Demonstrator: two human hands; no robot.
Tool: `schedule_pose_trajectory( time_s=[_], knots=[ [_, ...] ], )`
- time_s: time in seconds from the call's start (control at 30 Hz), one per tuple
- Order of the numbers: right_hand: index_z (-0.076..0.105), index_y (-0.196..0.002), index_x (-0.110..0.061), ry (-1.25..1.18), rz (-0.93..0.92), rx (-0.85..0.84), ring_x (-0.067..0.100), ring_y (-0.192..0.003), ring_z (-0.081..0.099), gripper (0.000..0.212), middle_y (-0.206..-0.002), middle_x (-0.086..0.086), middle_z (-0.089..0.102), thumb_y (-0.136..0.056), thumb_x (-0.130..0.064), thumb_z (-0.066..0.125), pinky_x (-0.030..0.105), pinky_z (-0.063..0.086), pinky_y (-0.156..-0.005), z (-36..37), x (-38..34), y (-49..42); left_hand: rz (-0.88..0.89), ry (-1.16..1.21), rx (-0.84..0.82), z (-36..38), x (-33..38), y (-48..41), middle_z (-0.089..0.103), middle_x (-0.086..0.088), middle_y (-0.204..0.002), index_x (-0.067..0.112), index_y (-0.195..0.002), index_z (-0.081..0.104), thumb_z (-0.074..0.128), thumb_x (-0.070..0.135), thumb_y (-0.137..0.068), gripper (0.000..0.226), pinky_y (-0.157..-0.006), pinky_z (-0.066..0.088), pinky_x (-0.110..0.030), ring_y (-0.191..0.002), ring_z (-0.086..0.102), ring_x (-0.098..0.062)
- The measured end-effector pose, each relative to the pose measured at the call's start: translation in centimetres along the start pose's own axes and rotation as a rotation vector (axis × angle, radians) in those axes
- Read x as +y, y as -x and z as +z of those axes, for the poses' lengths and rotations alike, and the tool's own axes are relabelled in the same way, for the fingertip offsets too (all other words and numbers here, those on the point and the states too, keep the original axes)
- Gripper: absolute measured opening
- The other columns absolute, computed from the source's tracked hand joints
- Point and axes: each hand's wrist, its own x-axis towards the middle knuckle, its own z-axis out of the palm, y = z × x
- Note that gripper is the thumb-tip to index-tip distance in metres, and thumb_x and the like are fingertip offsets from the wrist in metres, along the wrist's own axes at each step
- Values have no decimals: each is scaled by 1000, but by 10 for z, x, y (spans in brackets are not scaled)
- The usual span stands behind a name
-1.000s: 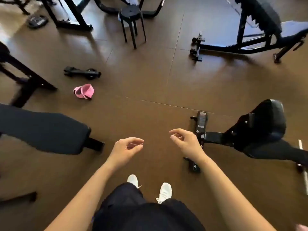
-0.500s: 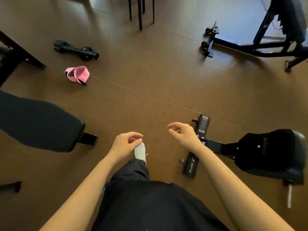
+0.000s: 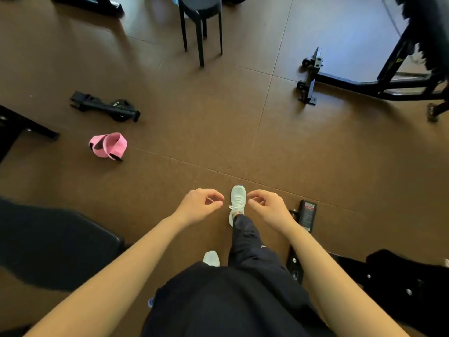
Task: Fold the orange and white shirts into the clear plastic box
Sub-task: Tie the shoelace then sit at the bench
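Left hand [image 3: 198, 207] and right hand [image 3: 269, 208] hover loosely curled, holding nothing. Pink strap [image 3: 108, 145], stool [image 3: 200, 7] and bench [image 3: 56, 246] lie around.

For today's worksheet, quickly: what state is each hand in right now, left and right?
Left hand: loosely curled, holding nothing.
Right hand: loosely curled, holding nothing.

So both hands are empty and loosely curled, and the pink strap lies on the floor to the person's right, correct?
Not quite: the pink strap lies on the floor to the person's left, as the head view shows. The rest holds: the left hand and right hand are empty and loosely curled.
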Motion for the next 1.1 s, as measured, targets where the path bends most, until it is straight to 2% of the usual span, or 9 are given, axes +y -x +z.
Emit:
schedule_pose_trajectory(
  time_s=[0.13,0.3,0.43,0.67,0.77,0.87,1.0,1.1],
  knots=[
    [72,-114,-23,-24,31,-49,11,-85,63,23,-98,-4,71,-94,-26,61,30,51,-84,-33,-17,-94,-40,-19,-10,-43,22,-80,73,10,-104,25,-110,75,67,32,-95,19,-90,56,-35,-95,68,-10],
    [72,-112,-23,15,18,-128,11,-87,60,21,-95,-4,69,-95,-25,61,28,47,-85,-94,-58,-211,-132,42,63,-115,53,-171,74,8,-107,24,-112,75,67,28,-95,20,-94,56,-35,-99,68,-10],
    [72,-113,-22,93,-32,-165,12,-94,62,20,-100,-4,72,-96,-26,61,28,48,-87,-142,-108,-302,-155,104,131,-177,70,-234,72,10,-109,25,-114,74,65,26,-97,20,-91,54,-26,-102,65,-5],
    [72,-113,-20,149,-45,-190,15,-93,63,21,-99,-2,71,-96,-26,62,31,50,-88,-181,-203,-462,-204,256,220,-279,52,-354,76,12,-103,33,-104,76,70,26,-94,14,-88,55,-27,-94,68,-2],
    [72,-115,-20,175,-13,-202,16,-98,65,22,-102,-1,72,-97,-27,60,31,51,-90,-187,-246,-531,-203,264,218,-332,41,-419,76,14,-99,37,-96,76,70,25,-92,14,-88,55,-28,-92,69,-1],
    [73,-112,-20,175,22,-211,17,-96,65,21,-98,-2,71,-96,-26,61,33,52,-90,-195,-292,-591,-181,215,125,-392,40,-481,75,16,-101,34,-101,76,68,29,-93,12,-88,57,-29,-95,68,-3],
    [71,-117,-20,162,28,-229,17,-97,66,24,-102,-1,72,-96,-27,62,33,53,-92,-218,-351,-669,-142,142,117,-487,56,-561,70,15,-107,31,-111,72,64,32,-97,16,-74,48,-14,-98,65,-4],
    [68,-119,-22,106,27,-164,17,-91,64,26,-98,-3,69,-94,-26,65,33,52,-90,-242,-381,-726,-127,133,151,-550,72,-622,70,13,-108,29,-111,72,63,31,-98,16,-75,48,-14,-99,64,-7]
  ],
)
